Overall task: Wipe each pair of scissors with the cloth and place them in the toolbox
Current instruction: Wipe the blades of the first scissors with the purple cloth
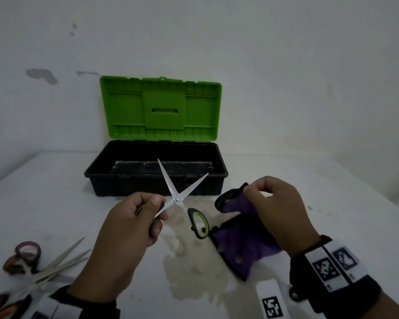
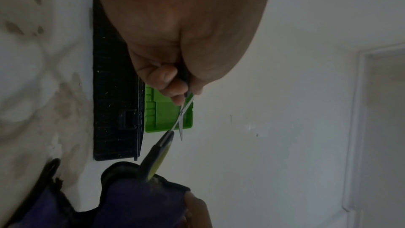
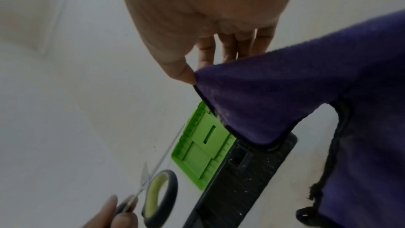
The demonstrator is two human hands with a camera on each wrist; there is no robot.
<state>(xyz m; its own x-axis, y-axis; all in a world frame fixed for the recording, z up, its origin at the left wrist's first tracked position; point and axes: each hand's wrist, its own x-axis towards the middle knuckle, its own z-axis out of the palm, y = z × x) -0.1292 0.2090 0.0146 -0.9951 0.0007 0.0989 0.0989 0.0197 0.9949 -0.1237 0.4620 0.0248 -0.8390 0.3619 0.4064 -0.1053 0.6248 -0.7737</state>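
My left hand (image 1: pixel 127 229) grips one handle of the green-and-black scissors (image 1: pixel 179 200) in a closed fist at the middle of the head view, with the blades spread wide and the free handle hanging down, so that, I judge, each blade can be reached by the cloth separately. My right hand (image 1: pixel 276 210), right of centre, pinches the top edge of the purple cloth (image 1: pixel 237 245) between thumb and fingers; the other fingers are loosely curled, and the cloth trails down onto the white table (image 1: pixel 55 192), lifted ready to meet the blades. The toolbox (image 1: pixel 156 173) sits just behind the scissors with its green lid (image 1: pixel 160 107) propped up against the wall, its black tray open so a wiped pair can go straight in. More scissors (image 1: pixel 44 265) lie piled at the lower left of the frame, presumably waiting to be wiped.
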